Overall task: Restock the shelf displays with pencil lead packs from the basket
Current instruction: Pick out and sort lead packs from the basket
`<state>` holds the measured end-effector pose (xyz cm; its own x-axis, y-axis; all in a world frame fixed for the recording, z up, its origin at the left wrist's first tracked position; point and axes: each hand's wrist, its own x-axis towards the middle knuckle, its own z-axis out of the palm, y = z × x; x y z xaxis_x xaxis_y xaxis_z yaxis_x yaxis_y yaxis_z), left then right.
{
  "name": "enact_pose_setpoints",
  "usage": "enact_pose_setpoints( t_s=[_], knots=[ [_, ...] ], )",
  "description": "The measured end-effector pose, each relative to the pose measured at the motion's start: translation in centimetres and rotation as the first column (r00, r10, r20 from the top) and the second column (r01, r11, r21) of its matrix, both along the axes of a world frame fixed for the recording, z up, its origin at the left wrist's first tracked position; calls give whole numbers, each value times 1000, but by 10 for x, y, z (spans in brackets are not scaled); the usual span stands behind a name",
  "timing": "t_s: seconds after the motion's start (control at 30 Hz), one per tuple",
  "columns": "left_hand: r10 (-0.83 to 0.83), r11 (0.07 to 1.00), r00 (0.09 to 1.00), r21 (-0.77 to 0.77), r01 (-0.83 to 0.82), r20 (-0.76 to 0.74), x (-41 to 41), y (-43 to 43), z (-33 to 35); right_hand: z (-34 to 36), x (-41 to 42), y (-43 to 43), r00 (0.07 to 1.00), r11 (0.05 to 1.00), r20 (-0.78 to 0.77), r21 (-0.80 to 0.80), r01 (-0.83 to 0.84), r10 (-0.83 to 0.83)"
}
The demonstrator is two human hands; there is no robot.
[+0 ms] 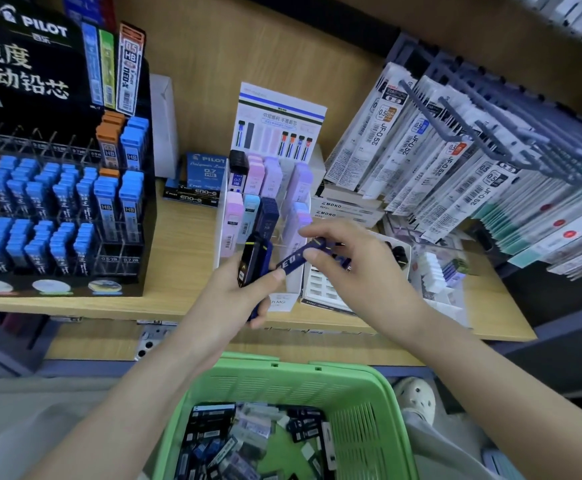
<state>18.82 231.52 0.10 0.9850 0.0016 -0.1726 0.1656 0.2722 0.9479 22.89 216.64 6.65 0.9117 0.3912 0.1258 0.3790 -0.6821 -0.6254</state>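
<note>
— Two hands are meeting in front of the wooden shelf (185, 244), aren't they? What is each one holding?

— The left hand (227, 299) is gripping a stack of dark packs (253, 261), with its fingers curling round the lower half and its thumb lying across the front. The right hand (369, 282) is pinching a single dark blue pack (298, 258) between thumb and forefinger.

— Where is that single pack sitting in the pinch?

— The fingers are closing on its far half, so the printed near half is sticking out bare toward the left hand. Its free end is reaching the left thumb, but I cannot tell whether it is touching.

— And which way is it pointing?

— Its long axis is running on a slant. The low end is aiming at the left thumb and the high end is rising to the right into the right hand's fingers. The stack is standing nearly upright, with its tops pointing at the white display (282, 109) of pastel packs just behind.

— And the supply?

— More loose packs (248, 441) are lying jumbled in the green basket (282, 375) below both forearms. A Pilot rack (40, 81) of blue-capped packs is standing at the left of the shelf.
</note>
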Motion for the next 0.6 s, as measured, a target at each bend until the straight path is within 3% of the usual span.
enact_pose_setpoints(
  t_s=[0.1,0.33,0.47,0.6],
  knots=[
    [-91,996,996,22,91,25,-2,-3,1,2,-2,6,999,999,-23,-36,-37,36],
    [-185,983,982,13,185,34,-6,-1,3,7,2,8,945,987,-321,161,-8,61],
    [-153,987,988,-46,153,12,-5,3,5,6,4,1,957,995,-290,89,50,-22],
    [-94,995,995,-37,95,15,-3,3,5,8,1,-2,900,976,-431,158,152,-70]
  ],
)
